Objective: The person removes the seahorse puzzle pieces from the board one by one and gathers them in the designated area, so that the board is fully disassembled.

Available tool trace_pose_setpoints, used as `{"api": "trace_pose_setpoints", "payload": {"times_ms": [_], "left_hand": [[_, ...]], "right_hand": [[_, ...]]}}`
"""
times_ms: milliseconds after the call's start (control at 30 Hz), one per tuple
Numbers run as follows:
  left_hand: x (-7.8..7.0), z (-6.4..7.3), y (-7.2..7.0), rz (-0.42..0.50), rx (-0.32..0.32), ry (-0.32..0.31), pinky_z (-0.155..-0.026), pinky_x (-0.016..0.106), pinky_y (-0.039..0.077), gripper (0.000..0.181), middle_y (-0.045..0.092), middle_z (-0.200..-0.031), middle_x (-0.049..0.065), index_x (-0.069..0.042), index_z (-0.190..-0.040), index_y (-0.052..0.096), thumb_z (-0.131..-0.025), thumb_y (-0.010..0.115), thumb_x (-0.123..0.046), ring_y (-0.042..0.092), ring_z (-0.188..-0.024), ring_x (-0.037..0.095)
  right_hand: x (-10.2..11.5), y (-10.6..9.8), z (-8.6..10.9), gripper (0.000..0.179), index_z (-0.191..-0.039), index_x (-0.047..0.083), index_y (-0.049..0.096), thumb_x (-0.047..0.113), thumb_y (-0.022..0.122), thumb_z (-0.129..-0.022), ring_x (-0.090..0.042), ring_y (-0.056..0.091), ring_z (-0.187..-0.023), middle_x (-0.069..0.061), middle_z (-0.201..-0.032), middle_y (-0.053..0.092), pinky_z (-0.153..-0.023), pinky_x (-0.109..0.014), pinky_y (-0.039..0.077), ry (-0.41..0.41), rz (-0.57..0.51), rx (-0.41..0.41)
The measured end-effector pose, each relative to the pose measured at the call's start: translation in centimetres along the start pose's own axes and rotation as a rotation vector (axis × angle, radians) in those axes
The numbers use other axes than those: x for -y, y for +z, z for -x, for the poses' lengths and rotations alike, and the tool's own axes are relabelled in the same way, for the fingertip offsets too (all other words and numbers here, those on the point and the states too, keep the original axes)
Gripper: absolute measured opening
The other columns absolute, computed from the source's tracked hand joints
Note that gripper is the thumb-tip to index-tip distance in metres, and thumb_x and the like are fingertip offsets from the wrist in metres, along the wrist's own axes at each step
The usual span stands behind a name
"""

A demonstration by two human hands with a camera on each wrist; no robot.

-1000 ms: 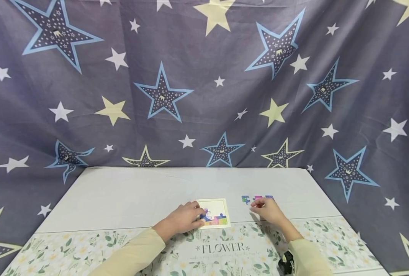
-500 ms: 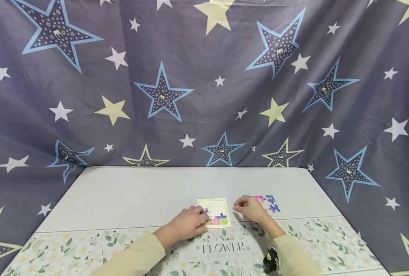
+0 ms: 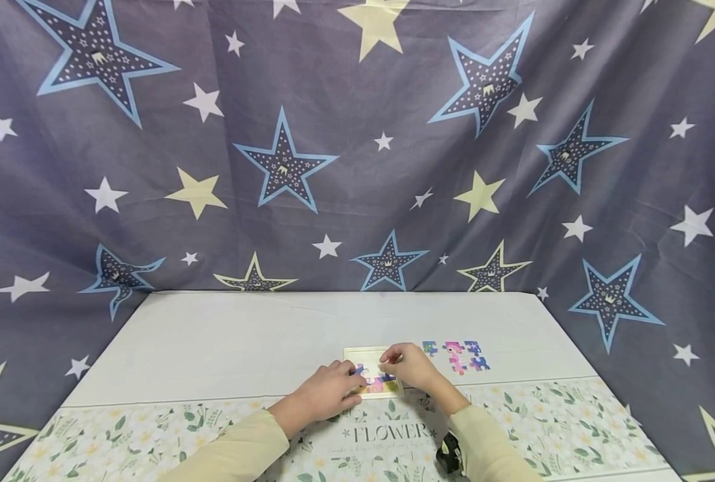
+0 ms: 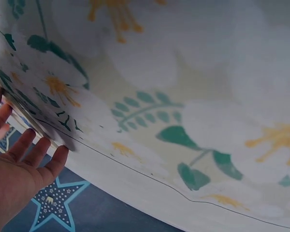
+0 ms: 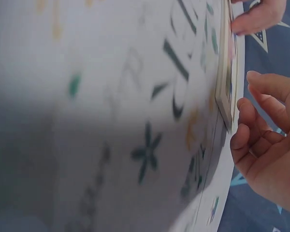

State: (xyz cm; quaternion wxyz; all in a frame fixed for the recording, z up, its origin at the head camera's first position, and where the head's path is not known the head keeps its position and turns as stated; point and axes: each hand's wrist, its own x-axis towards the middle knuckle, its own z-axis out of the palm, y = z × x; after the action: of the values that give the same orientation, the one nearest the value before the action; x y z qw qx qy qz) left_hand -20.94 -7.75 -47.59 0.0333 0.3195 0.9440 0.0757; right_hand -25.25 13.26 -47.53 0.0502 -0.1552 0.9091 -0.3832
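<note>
A cream puzzle tray [image 3: 398,389] lies at the middle of the table, with joined pink, blue and green pieces [image 3: 377,385] along its near side. My left hand [image 3: 324,391] rests at the tray's left edge, its fingers relaxed over the frame; in the left wrist view several fingertips [image 4: 60,155] touch the edge. Over the right half of the tray, my right hand [image 3: 412,367] pinches a puzzle piece, hidden by thumb and fingers. In the right wrist view that hand [image 5: 270,140] is close beside the tray [image 5: 224,96], its thumb near the index finger.
Right of the tray lie loose puzzle pieces: a green and blue one [image 3: 430,348], pink ones [image 3: 456,358] and blue ones [image 3: 478,363]. A floral mat [image 3: 387,432] lettered FLOWER covers the table's near part. A star-printed curtain [image 3: 333,234] hangs behind the white table [image 3: 243,335].
My right hand has moved left from the loose pieces to over the tray, uncovering the pink and blue pieces. My left hand has shifted slightly and stays at the tray's left edge.
</note>
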Motion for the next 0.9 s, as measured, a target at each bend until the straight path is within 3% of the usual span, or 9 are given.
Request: {"api": "trace_pose_setpoints", "payload": {"times_ms": [533,900], "left_hand": [[0.2,-0.1,0.0,0.002,-0.034,0.034,-0.076,0.037,0.045,0.026,0.054,-0.114,0.001,-0.027,-0.115,0.062,-0.093,0.054,-0.039,0.050,-0.095,0.014],[0.2,-0.1,0.0,0.019,-0.031,0.036,-0.074,0.036,0.044,0.023,0.054,-0.113,0.000,-0.028,-0.111,0.062,-0.093,0.054,-0.039,0.049,-0.093,0.013]], "right_hand": [[0.9,2.1,-0.7,0.005,-0.086,0.007,0.069,0.009,0.068,-0.082,-0.010,0.047,-0.070,-0.002,-0.081,0.055,-0.061,-0.020,0.040,-0.051,0.046,0.056],[1.1,2.5,-0.9,0.003,-0.085,0.009,0.069,0.011,0.068,-0.083,-0.010,0.046,-0.072,0.001,-0.081,0.052,-0.064,-0.022,0.039,-0.005,0.099,0.067]]}}
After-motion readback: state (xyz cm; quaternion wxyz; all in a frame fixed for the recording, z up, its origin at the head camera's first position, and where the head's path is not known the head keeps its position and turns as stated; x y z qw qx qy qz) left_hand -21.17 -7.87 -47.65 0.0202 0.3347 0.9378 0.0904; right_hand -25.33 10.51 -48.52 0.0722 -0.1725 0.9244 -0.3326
